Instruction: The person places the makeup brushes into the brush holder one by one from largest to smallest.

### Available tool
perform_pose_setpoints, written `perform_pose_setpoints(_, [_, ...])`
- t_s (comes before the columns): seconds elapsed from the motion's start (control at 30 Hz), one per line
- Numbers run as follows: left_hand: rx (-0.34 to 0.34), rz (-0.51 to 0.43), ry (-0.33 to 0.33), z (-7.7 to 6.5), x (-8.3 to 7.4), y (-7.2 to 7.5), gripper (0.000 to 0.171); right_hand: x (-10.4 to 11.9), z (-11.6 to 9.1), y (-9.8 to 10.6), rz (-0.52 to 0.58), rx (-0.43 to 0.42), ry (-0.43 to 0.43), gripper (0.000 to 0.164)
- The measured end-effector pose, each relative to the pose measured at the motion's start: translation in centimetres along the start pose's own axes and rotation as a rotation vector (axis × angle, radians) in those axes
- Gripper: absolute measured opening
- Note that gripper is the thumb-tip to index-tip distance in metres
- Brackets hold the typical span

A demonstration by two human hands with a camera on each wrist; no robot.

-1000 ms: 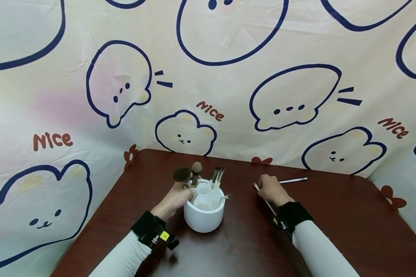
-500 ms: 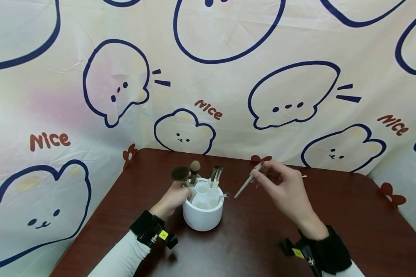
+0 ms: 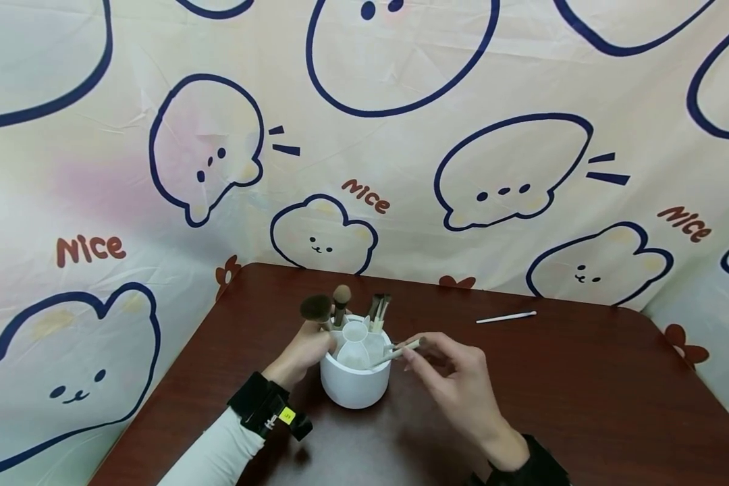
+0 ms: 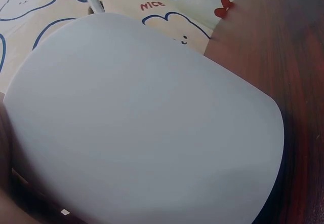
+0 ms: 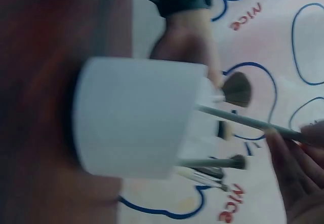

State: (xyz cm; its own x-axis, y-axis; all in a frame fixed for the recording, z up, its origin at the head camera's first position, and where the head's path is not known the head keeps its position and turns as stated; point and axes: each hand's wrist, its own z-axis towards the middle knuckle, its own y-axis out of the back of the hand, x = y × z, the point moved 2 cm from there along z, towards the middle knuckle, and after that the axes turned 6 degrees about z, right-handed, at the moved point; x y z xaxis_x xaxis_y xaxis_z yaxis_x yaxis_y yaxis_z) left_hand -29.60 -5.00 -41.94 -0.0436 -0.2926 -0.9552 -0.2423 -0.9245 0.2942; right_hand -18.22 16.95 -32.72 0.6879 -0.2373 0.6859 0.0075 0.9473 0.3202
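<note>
A white round brush holder (image 3: 355,389) with inner compartments stands on the table. My left hand (image 3: 302,349) grips its left rim, the thumb at the inside edge. In the left wrist view the holder's pale wall (image 4: 152,117) fills most of the picture. My right hand (image 3: 458,385) pinches a slim makeup brush (image 5: 238,118) near its bristle end, with the handle's far end at the holder's right rim. Inside the holder stand a wide dark brush (image 3: 316,308), a rounded brown brush (image 3: 341,297), several slim brushes (image 3: 379,314) and a short one (image 5: 210,162) leaning over the rim.
A thin white stick (image 3: 506,317) with a bluish tip lies on the brown table (image 3: 583,385), back and right of the holder. A printed cloth (image 3: 401,155) hangs behind the table and along its sides.
My right hand has lifted the slim brush off the table, turned it handle-down and brought it left to the holder. My left hand keeps its grip on the rim.
</note>
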Motion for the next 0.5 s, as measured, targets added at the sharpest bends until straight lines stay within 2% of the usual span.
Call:
perform_pose_setpoints(0.13, [0.002, -0.003, 0.015, -0.1, -0.4, -0.1, 0.070, -1.3, -0.9, 0.6, -0.021, -0.121, 0.037, 0.021])
perform_pose_setpoints(0.23, [0.003, -0.010, -0.002, -0.7, -1.5, 0.0, 0.067, -2.2, -1.0, 1.4, -0.019, -0.176, 0.057, 0.024])
perform_pose_setpoints(0.4, [0.007, -0.009, -0.033, -2.0, -3.4, 0.2, 0.064, -2.5, -1.0, 1.5, -0.008, -0.158, 0.018, 0.022])
perform_pose_setpoints(0.5, [0.007, -0.006, -0.026, -2.3, -3.6, 0.1, 0.063, -2.5, -1.2, 1.0, 0.015, -0.113, -0.030, 0.018])
